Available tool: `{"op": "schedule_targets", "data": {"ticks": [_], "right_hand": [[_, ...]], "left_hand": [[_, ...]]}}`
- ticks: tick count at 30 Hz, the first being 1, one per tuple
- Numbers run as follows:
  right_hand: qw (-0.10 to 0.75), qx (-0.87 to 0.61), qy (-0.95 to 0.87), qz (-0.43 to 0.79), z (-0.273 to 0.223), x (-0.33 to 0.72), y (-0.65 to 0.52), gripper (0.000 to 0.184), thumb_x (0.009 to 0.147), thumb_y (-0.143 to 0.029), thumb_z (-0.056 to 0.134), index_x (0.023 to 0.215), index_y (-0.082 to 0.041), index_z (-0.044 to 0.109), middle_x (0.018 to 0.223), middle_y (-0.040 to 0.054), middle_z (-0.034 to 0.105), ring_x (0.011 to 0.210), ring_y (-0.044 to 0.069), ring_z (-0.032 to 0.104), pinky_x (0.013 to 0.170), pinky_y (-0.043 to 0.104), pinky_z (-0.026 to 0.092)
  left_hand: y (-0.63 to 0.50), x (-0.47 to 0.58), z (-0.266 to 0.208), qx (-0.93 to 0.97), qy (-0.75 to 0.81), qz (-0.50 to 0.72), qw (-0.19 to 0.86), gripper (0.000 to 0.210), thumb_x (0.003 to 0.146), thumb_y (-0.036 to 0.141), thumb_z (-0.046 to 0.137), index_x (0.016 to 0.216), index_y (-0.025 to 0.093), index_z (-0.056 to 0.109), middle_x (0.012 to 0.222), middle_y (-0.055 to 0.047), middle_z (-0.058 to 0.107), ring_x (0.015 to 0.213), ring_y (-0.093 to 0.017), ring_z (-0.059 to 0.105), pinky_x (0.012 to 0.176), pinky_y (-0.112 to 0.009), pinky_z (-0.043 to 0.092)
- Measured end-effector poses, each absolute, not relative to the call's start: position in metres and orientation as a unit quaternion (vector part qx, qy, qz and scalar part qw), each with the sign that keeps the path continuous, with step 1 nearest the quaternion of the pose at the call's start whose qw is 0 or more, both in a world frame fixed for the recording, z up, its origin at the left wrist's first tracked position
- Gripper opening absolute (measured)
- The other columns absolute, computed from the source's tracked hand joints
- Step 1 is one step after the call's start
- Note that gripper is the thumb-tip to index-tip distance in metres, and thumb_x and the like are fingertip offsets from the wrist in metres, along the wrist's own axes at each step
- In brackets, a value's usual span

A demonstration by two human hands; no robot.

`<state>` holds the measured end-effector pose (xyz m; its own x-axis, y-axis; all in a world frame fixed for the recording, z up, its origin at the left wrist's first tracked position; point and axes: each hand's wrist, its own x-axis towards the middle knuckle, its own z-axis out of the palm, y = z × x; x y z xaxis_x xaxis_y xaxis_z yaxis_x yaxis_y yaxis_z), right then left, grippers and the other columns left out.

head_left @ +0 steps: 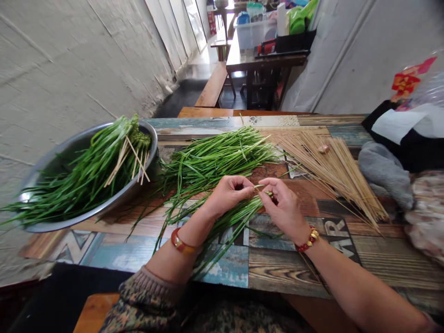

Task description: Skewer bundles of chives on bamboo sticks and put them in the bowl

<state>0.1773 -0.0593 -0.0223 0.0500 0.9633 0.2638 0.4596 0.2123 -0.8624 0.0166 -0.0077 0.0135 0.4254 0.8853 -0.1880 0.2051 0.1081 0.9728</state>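
In the middle of the head view, my left hand [231, 193] pinches the pale end of a garlic chive, thumb against fingers. Close beside it, my right hand [283, 207] is closed on a thin bamboo skewer [314, 273], whose long end runs out below the wrist. The fingertips of both hands nearly meet at the chive end, and the skewer's tip is hard to make out there. Several loose chives [236, 219] trail under my hands toward the front edge. Just beyond lies a larger pile of chives [222, 152].
A metal basin [147, 173] at the left holds skewered chives [100, 157]. Loose bamboo skewers [343, 171] lie fanned at the right with a small pinkish piece [323, 148] on them. Plastic bags [385, 171] crowd the right edge. Behind stand a bench [213, 85] and another table [267, 61].
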Motion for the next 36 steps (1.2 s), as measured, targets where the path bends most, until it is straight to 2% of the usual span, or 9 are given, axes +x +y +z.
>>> {"op": "schedule_targets", "data": {"ticks": [9,11,15,20,24,29,33,36], "right_hand": [[0.460,-0.574,-0.625,0.262,-0.025,0.177,-0.057,0.011,0.085,-0.028,0.056,0.092,-0.020,0.057,0.073,0.0009,0.063,0.062,0.014,0.058,0.056,0.025,0.044],[0.457,-0.564,-0.625,0.287,-0.025,0.178,-0.056,0.014,0.085,-0.029,0.056,0.096,-0.019,0.057,0.072,0.0002,0.062,0.060,0.013,0.058,0.055,0.024,0.043],[0.451,-0.553,-0.611,0.344,-0.026,0.181,-0.056,0.021,0.085,-0.031,0.057,0.101,-0.018,0.059,0.068,-0.0013,0.060,0.053,0.011,0.055,0.050,0.023,0.042],[0.433,-0.564,-0.609,0.351,-0.022,0.181,-0.057,0.018,0.084,-0.033,0.056,0.090,-0.017,0.063,0.059,-0.0027,0.055,0.048,0.011,0.049,0.046,0.022,0.037],[0.430,-0.570,-0.611,0.341,-0.020,0.182,-0.058,0.019,0.083,-0.033,0.056,0.087,-0.017,0.064,0.056,-0.0031,0.052,0.047,0.010,0.046,0.045,0.022,0.035],[0.428,-0.573,-0.606,0.347,-0.019,0.182,-0.058,0.019,0.084,-0.034,0.056,0.087,-0.017,0.064,0.054,-0.0031,0.053,0.047,0.011,0.049,0.045,0.022,0.037],[0.429,-0.575,-0.605,0.345,-0.021,0.182,-0.057,0.020,0.083,-0.035,0.057,0.087,-0.017,0.065,0.053,-0.0036,0.052,0.045,0.011,0.048,0.044,0.022,0.036],[0.430,-0.574,-0.609,0.339,-0.021,0.183,-0.057,0.019,0.083,-0.034,0.057,0.087,-0.017,0.065,0.054,-0.0034,0.053,0.046,0.011,0.048,0.044,0.022,0.036]], "left_hand": [[-0.007,0.018,0.005,0.661,0.398,0.263,0.579,0.023,0.076,0.030,0.064,0.070,0.008,0.066,0.067,-0.003,0.062,0.061,-0.010,0.052,0.059,-0.021,0.040],[-0.005,0.016,0.006,0.687,0.382,0.259,0.561,0.022,0.079,0.029,0.062,0.072,0.009,0.067,0.073,-0.005,0.065,0.066,-0.012,0.056,0.063,-0.023,0.043],[0.005,0.005,0.010,0.734,0.412,0.300,0.449,0.020,0.082,0.028,0.060,0.083,0.012,0.071,0.085,-0.007,0.068,0.079,-0.015,0.060,0.072,-0.024,0.045],[0.020,-0.009,0.002,0.753,0.484,0.338,0.291,0.018,0.084,0.024,0.057,0.086,0.013,0.071,0.080,-0.005,0.065,0.073,-0.013,0.058,0.067,-0.024,0.042],[0.022,-0.012,-0.007,0.809,0.477,0.278,0.204,0.014,0.083,0.018,0.055,0.082,0.014,0.068,0.081,-0.004,0.061,0.068,-0.012,0.054,0.064,-0.024,0.041],[0.019,-0.008,-0.010,0.864,0.472,0.159,0.072,0.013,0.082,0.016,0.056,0.083,0.016,0.068,0.088,-0.007,0.060,0.082,-0.018,0.055,0.074,-0.029,0.044],[0.018,-0.006,-0.009,0.873,0.473,0.115,0.020,0.013,0.083,0.016,0.055,0.079,0.016,0.067,0.089,-0.008,0.059,0.084,-0.019,0.055,0.075,-0.032,0.044],[0.018,-0.005,-0.008,0.873,0.461,0.156,0.030,0.016,0.084,0.016,0.052,0.075,0.016,0.066,0.087,-0.009,0.059,0.083,-0.019,0.054,0.077,-0.033,0.044]]}}
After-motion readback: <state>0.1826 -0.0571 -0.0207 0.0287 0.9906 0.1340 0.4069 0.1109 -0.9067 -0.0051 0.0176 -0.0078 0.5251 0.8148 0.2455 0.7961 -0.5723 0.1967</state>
